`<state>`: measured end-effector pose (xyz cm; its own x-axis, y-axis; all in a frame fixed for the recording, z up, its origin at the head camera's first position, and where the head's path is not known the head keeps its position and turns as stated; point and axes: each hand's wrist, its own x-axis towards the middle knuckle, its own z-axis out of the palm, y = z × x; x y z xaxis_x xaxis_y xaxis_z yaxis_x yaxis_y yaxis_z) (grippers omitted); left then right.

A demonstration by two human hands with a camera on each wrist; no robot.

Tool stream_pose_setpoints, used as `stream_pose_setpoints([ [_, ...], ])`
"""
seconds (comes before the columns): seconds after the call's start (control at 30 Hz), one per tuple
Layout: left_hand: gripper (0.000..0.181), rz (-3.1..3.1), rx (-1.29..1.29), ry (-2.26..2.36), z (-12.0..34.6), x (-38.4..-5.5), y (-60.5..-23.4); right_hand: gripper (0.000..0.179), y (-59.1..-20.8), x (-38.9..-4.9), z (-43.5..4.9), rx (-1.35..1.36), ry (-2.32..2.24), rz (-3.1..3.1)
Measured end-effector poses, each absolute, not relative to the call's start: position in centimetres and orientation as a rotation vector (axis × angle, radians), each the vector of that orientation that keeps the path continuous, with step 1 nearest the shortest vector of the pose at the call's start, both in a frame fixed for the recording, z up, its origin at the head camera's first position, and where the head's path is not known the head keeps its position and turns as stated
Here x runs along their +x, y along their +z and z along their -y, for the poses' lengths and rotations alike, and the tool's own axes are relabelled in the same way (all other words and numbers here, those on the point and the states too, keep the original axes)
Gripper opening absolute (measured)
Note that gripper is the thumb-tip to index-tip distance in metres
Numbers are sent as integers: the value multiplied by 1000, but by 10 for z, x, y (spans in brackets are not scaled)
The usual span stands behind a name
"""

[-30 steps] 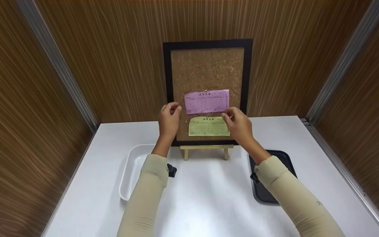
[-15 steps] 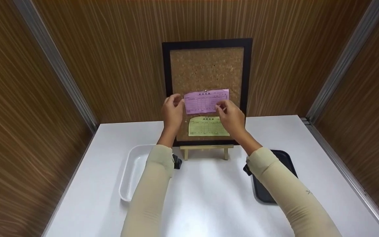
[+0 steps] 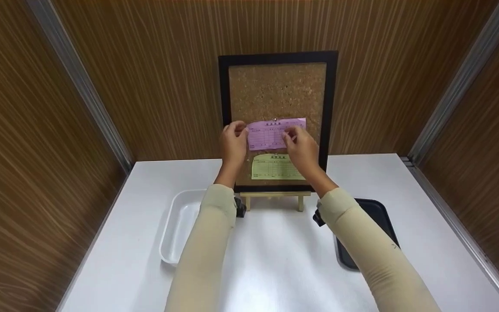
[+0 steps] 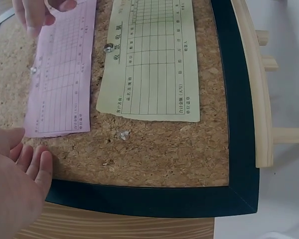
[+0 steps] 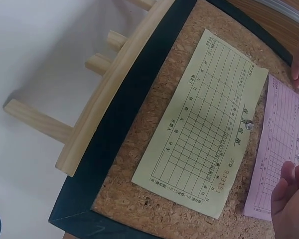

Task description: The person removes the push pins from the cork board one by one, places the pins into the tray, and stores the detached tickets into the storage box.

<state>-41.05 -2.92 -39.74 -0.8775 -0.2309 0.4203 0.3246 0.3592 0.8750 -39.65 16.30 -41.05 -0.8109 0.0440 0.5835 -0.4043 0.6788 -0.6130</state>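
Two printed paper slips are pinned to a black-framed corkboard. The pink receipt slip is higher up, and the yellow-green receipt slip is below it. A push pin goes through the top of the yellow-green one; another pin is at the pink slip's top edge. My left hand is at the pink slip's left edge, thumb tip right at its corner and fingers loosely bent. My right hand is in front of the pink slip's right half, fingers loosely curved, with nothing visible between them.
A small wooden easel supports the board on the white table. At left is a white tray, partly behind the left sleeve. A black tray lies at right, partly under the right sleeve. Wood-grain panels enclose the back and sides.
Both hands have moved up from lower on the board to the pink slip. The left has come right to the slip's edge; the right has shifted left over its right half.
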Motion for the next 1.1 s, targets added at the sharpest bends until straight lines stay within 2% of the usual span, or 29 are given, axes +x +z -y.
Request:
stream_pose_setpoints([
  [0.33, 24, 2178, -90, -1568, 24, -416, -395, 23, -402, -406, -155, 229, 1108, 2326],
  [0.67, 16, 2158, -117, -1566, 30, -422, -394, 19, -397, -420, -140, 196, 1093, 2306],
  [1.1, 15, 2178, -123, -1510, 31, -423, -388, 19, -393, -428, -133, 69, 1111, 2318],
])
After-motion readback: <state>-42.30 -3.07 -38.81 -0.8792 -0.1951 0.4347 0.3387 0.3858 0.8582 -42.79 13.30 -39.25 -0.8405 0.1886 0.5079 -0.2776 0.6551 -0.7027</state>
